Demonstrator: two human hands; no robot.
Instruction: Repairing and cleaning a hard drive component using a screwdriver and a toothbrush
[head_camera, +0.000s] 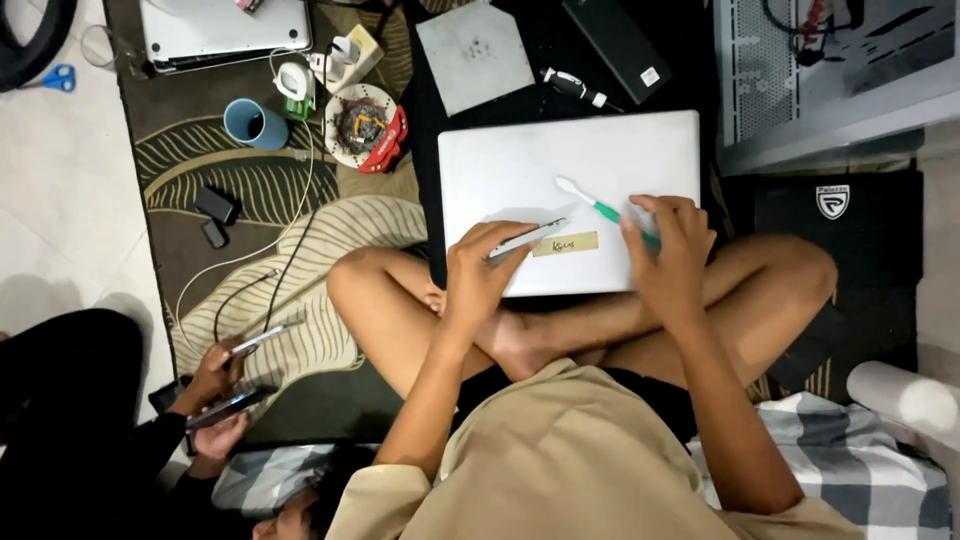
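- I read this as the cleaning step: my right hand closes its fingers on a green-handled toothbrush with a white head, over the closed silver laptop.
- My left hand pinches a thin silver strip at the laptop's near edge, beside a tan label.
- The next move calls for light, steady strokes, I judge.
- The lid looks smooth, matte, and rectangular.
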